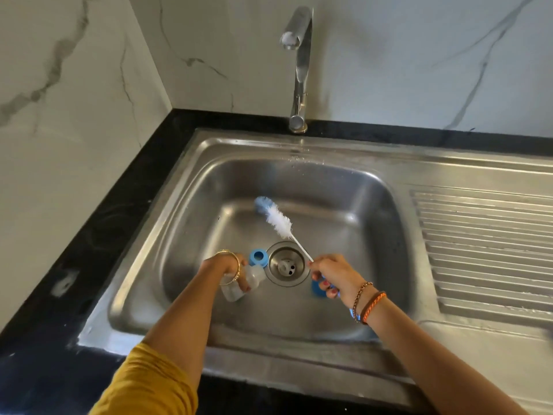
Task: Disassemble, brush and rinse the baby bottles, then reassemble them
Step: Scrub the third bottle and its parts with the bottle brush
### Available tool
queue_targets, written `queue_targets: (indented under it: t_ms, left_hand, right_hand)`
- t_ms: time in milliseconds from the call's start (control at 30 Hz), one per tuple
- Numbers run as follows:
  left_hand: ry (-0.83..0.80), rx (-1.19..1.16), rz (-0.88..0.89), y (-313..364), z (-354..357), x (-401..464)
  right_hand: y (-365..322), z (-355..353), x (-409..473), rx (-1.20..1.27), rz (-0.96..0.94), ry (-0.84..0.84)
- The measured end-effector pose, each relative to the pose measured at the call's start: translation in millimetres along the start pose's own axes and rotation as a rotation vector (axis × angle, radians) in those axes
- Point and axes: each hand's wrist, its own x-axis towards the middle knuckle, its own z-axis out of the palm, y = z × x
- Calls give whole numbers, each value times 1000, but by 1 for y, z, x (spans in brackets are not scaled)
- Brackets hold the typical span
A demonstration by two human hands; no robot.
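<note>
Holding the bottle low over the sink floor, our left hand is curling its fingers round the clear plastic body, mouth pointing toward the drain. The bottle is uncapped, and it is looking light, rigid and probably slick when wet, so we are judging that a full wrap round the middle of the body is the safe hold, not a pinch at the rim. Just beyond it, a blue ring is lying on the sink floor, touching or nearly touching the drain's edge.

Moving right, the brush is slanting up and away over the drain, its blue tip and white bristles hanging above the basin. Our right hand is gripping it at the lower end of the thin white stem, where the blue handle begins. That stem is looking springy and the bristles soft, so we are expecting the head to flex on entering the bottle mouth; holding close to the handle is giving us better control. Another blue piece is sitting under the right hand, mostly hidden, and we cannot tell what it is.

The faucet above is not running that we can see. The dark desk is framing the sink on the left.
</note>
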Motion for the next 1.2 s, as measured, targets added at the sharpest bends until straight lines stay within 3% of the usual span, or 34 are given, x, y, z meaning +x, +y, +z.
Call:
queue_targets:
  t_ms: [67, 267, 400, 500, 567, 633, 733, 867, 933, 1067, 1200]
  left_hand:
    - [17, -43, 2, 1, -1, 6]
    - [356, -273, 60, 28, 2, 31]
    - [355, -132, 69, 51, 9, 49]
    - [381, 159, 8, 59, 14, 59]
    - [421, 153, 10, 58, 15, 66]
    - [440, -62, 22, 54, 13, 67]
    - [498, -674, 8, 49, -4, 58]
    - [329, -1686, -35, 40, -40, 33]
    - [280, -2003, 33, 31, -54, 15]
    - [271, -2278, 208, 23, -78, -24]
    - [345, -2234, 362, 17, -93, -50]
  right_hand:
    - [1, -1, 1, 34, 28, -8]
    - [1, -5, -6, 77, 55, -19]
    - [2, -10, -13, 34, 62, -8]
    - [1, -14, -13, 7, 40, 4]
    - [2, -16, -11, -29, 7, 23]
    - [2, -18, -9, -55, -24, 43]
    - [-1, -22, -11, -186, -142, 117]
    - [-3, -27, -25, -453, -429, 341]
    - [-3, -30, -36, -462, -551, 415]
    - [-1, -36, -54, -505, -810, 599]
    - [6, -42, -66, -540, -996, 672]
